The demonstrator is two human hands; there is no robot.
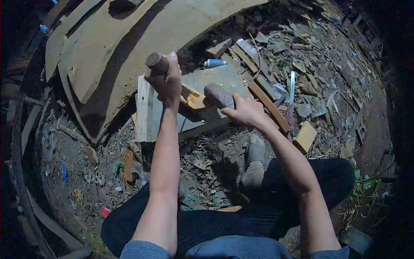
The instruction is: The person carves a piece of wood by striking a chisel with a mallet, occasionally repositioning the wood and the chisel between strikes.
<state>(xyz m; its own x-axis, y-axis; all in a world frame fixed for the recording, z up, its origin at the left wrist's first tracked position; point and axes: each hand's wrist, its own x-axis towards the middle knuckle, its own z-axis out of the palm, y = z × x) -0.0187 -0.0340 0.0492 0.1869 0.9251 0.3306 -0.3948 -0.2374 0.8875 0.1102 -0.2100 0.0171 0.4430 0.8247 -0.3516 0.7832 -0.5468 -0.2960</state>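
Observation:
My left hand [171,84] is closed around a thick round wooden handle [156,64], its blunt end pointing up. The lower part of that tool is hidden behind the hand. In my right hand [250,111] is a stout brown wooden mallet [219,96], its rounded end towards my left hand. Between the two hands lies a pale piece of wood [193,98] with a freshly cut, yellowish face. It rests on a flat grey board [230,77], partly covered by the mallet. A squared light timber [144,110] stands at the board's left edge.
A large curved wooden slab [202,19] fills the upper left. A blue-and-white can [214,63] lies behind the board. To the right are a reddish wooden strip [269,107], a saw-like blade [292,93] and a wood block [305,137]. Scraps litter the ground around my shoe [254,157].

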